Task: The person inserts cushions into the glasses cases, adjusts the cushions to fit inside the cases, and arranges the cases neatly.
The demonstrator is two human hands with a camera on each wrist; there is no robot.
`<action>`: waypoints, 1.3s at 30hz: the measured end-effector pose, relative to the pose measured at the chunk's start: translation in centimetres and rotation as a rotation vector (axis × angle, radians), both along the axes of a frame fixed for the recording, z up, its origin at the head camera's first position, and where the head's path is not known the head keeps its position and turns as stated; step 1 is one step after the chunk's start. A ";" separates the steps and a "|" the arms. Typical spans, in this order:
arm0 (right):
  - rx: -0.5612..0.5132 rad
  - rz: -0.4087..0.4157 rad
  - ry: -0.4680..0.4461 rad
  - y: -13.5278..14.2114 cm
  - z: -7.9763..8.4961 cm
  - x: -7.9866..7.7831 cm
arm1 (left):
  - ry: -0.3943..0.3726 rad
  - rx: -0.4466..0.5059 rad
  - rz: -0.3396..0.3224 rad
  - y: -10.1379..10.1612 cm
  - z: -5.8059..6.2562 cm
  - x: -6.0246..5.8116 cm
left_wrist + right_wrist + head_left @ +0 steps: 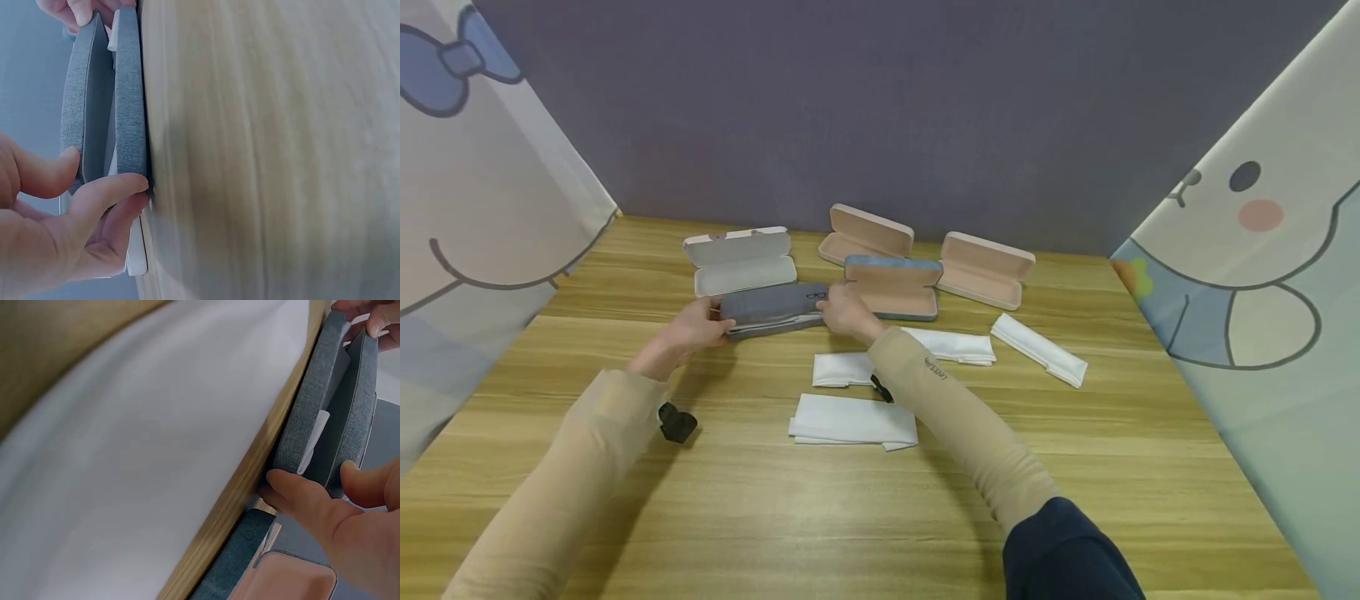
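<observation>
A grey fabric-covered glasses case (pixel 767 304) lies on the table with its lid partly lowered, leaving a gap along the front. My left hand (pixel 696 327) grips its left end, thumb on the lid and fingers at the base. At the other end, my right hand (pixel 847 312) holds the case the same way. In the right wrist view, a white cloth (pixel 314 440) pokes out between the lid and base of the grey case (pixel 306 406). Both hands also show on the case (pixel 130 106) in the left wrist view.
Behind stand open glasses cases: a white one (pixel 745 273), a blue one with pink lining (pixel 891 302) and two pink-lined ones (pixel 868 233) (pixel 985 271). Several folded white cloths (pixel 853 419) lie in front and to the right (pixel 1039 350). A grey partition (pixel 850 108) rises behind the table.
</observation>
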State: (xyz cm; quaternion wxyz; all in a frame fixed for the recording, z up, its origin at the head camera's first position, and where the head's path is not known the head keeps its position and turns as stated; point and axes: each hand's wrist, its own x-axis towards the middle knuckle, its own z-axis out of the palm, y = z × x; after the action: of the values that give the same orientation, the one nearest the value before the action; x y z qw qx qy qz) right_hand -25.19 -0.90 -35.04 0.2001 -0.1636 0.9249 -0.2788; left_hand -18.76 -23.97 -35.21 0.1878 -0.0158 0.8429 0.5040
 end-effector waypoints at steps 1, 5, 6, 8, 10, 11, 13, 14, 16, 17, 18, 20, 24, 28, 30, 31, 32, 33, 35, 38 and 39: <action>0.006 0.004 0.011 0.0 0.0 0.1 | 0.012 -0.005 0.003 0.0 -0.1 0.0; 0.009 0.009 0.032 -0.1 -0.2 0.6 | 0.075 -0.087 0.006 0.4 -0.3 0.1; 0.011 0.009 0.033 -0.2 -0.2 0.7 | 0.088 -0.116 0.008 0.5 -0.3 0.2; 0.019 0.004 0.044 -0.3 -0.4 0.9 | 0.111 -0.179 0.010 0.7 -0.3 0.3; 0.026 -0.007 0.049 -0.3 -0.5 0.9 | 0.125 -0.231 0.016 0.9 -0.3 0.4; 0.031 -0.010 0.056 -0.4 -0.5 0.9 | 0.125 -0.249 0.021 1.0 -0.3 0.4; 0.039 -0.017 0.055 -0.4 -0.5 0.9 | 0.122 -0.255 0.020 1.1 -0.3 0.3; 0.043 -0.020 0.050 -0.4 -0.5 0.9 | 0.118 -0.256 0.020 1.1 -0.3 0.3; 0.050 -0.020 0.039 -0.3 -0.5 0.8 | 0.113 -0.254 0.014 1.1 -0.2 0.2; 0.050 -0.021 0.031 -0.3 -0.5 0.8 | 0.112 -0.243 0.007 1.0 -0.2 0.2; 0.050 -0.022 0.031 -0.3 -0.5 0.9 | 0.118 -0.235 0.000 0.9 -0.2 0.2; 0.039 -0.021 0.032 -0.3 -0.6 0.9 | 0.128 -0.221 -0.014 0.7 -0.1 0.3; 0.009 -0.017 0.048 -0.4 -1.0 1.4 | 0.131 -0.251 -0.039 0.2 -0.2 0.9; 0.023 -0.023 0.075 -0.7 -1.3 2.0 | 0.103 -0.286 -0.045 -0.1 -0.4 1.7; 0.037 -0.020 0.085 -0.9 -1.3 2.2 | 0.100 -0.284 -0.039 -0.1 -0.3 2.0; 0.044 -0.019 0.098 -1.0 -1.3 2.3 | 0.102 -0.287 -0.035 -0.2 -0.3 2.1; 0.050 -0.013 0.099 -1.1 -1.3 2.4 | 0.101 -0.286 -0.030 -0.3 -0.2 2.3; 0.053 -0.005 0.102 -1.2 -1.2 2.5 | 0.099 -0.288 -0.029 -0.4 -0.2 2.5; 0.058 0.003 0.088 -1.5 -1.2 2.7 | 0.083 -0.303 -0.034 -0.6 -0.1 2.8; 0.053 0.005 0.070 -1.8 -1.1 3.1 | 0.055 -0.308 -0.041 -1.0 0.0 3.4; 0.051 0.005 0.072 -1.9 -1.1 3.3 | 0.048 -0.307 -0.047 -1.2 0.0 3.6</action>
State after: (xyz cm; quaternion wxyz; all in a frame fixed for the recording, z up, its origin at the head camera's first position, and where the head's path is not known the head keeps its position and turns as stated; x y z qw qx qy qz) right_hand -21.90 -2.76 -36.17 0.1715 -0.1709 0.9379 -0.2486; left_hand -15.17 -25.17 -35.25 0.1747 -0.0125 0.9144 0.3648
